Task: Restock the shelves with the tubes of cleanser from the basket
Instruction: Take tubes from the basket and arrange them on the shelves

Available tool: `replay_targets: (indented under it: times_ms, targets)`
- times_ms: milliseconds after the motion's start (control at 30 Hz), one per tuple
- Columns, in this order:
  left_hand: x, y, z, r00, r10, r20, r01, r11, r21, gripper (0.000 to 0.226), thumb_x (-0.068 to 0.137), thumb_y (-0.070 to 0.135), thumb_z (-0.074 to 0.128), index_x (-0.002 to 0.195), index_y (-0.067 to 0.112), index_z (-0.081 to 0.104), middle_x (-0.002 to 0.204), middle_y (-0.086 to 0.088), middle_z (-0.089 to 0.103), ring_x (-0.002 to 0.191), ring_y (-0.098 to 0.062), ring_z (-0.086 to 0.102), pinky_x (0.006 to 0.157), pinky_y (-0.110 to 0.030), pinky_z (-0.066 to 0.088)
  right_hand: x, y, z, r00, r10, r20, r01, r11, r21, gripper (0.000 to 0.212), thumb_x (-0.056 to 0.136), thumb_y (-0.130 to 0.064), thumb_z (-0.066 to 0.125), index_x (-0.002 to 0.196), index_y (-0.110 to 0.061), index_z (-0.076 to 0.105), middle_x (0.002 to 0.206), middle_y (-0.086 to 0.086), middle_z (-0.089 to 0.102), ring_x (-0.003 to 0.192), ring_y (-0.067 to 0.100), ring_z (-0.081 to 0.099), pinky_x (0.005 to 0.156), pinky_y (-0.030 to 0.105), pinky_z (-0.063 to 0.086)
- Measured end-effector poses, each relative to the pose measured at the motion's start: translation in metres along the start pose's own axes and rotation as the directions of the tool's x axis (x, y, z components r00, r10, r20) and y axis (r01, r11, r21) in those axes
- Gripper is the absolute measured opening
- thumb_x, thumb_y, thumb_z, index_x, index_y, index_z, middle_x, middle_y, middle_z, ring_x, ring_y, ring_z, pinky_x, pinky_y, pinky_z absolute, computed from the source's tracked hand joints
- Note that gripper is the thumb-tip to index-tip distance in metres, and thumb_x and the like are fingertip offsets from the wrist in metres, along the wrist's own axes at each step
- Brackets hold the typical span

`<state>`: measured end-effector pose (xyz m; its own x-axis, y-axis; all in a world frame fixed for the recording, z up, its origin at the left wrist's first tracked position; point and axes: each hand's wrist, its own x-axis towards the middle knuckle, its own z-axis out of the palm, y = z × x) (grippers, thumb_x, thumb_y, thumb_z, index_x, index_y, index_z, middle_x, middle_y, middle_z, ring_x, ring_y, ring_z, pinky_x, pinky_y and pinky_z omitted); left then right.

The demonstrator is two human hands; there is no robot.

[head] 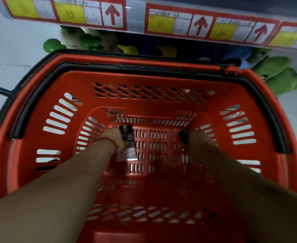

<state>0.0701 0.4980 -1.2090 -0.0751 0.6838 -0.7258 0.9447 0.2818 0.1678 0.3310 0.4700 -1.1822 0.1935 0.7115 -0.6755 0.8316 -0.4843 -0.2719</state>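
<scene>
Both my arms reach down into a red plastic basket (161,81) with a black handle. At the bottom left, my left hand (112,137) grips a tube of cleanser (129,144) with a black cap and a pale crimped end pointing toward me. A red string circles that wrist. At the bottom right, my right hand (201,139) holds a second tube (183,135); only its dark cap end shows, blurred, and the rest is hidden by the hand.
A shelf edge (137,20) with red-framed yellow price labels and red arrows runs across the top. Below it sit green (53,45) and yellow items on a low shelf, and green soft goods (277,74) at the right. Pale floor lies to the left.
</scene>
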Motion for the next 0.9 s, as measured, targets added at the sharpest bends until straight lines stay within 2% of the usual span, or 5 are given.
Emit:
replay_targets:
  times_ms: [233, 367, 600, 767, 900]
  targets:
    - [0.034, 0.004, 0.027, 0.996, -0.085, 0.004, 0.084, 0.976, -0.203, 0.075, 0.086, 0.032, 0.075, 0.141, 0.000, 0.036, 0.134, -0.019, 0.058, 0.122, -0.036, 0.058, 0.096, -0.034, 0.046, 0.041, 0.000, 0.032, 0.971, 0.240, -0.012, -0.231, 0.943, 0.239, 0.024, 0.103, -0.030, 0.050, 0.111, -0.013, 0.063, 0.094, 0.008, 0.069, 0.078, 0.022, 0.067, 0.066, 0.031, 0.054]
    - [0.041, 0.003, 0.028, 0.993, -0.112, 0.042, 0.119, 0.964, -0.239, 0.078, 0.083, 0.035, 0.077, 0.142, 0.001, 0.038, 0.134, -0.018, 0.057, 0.120, -0.035, 0.058, 0.098, -0.038, 0.051, 0.045, -0.002, 0.036, 0.982, 0.185, -0.032, -0.177, 0.968, 0.176, 0.033, 0.106, -0.019, 0.045, 0.132, -0.005, 0.059, 0.109, 0.011, 0.065, 0.084, 0.023, 0.065, 0.063, 0.026, 0.047]
    - [0.012, -0.006, 0.003, 0.991, -0.058, 0.118, 0.105, 0.889, -0.446, 0.076, 0.080, 0.036, 0.081, 0.132, 0.003, 0.037, 0.114, -0.009, 0.058, 0.097, -0.025, 0.056, 0.081, -0.032, 0.043, 0.018, -0.016, 0.008, 0.985, 0.085, 0.148, -0.138, 0.908, 0.397, 0.022, 0.077, -0.015, 0.085, 0.089, -0.002, 0.072, 0.081, 0.012, 0.073, 0.060, 0.012, 0.070, 0.054, 0.026, 0.059]
    - [-0.045, -0.010, -0.053, 0.984, 0.127, 0.124, -0.031, 0.811, -0.584, 0.073, 0.054, 0.056, 0.088, 0.104, 0.008, 0.067, 0.099, -0.011, 0.074, 0.089, -0.032, 0.071, 0.086, -0.044, 0.059, -0.044, -0.047, -0.030, 0.977, -0.027, 0.211, -0.126, 0.726, 0.676, 0.040, 0.075, -0.014, 0.083, 0.103, 0.011, 0.068, 0.093, 0.027, 0.074, 0.080, 0.035, 0.075, 0.078, 0.052, 0.062]
    - [-0.102, -0.011, -0.104, 0.965, 0.261, 0.020, -0.168, 0.676, -0.717, 0.073, 0.064, 0.042, 0.092, 0.118, 0.000, 0.067, 0.115, -0.017, 0.072, 0.104, -0.037, 0.069, 0.100, -0.054, 0.052, -0.098, -0.073, -0.069, 0.975, -0.179, 0.129, 0.009, 0.616, 0.788, 0.030, 0.079, -0.018, 0.081, 0.100, 0.001, 0.071, 0.077, 0.016, 0.073, 0.058, 0.026, 0.069, 0.059, 0.036, 0.058]
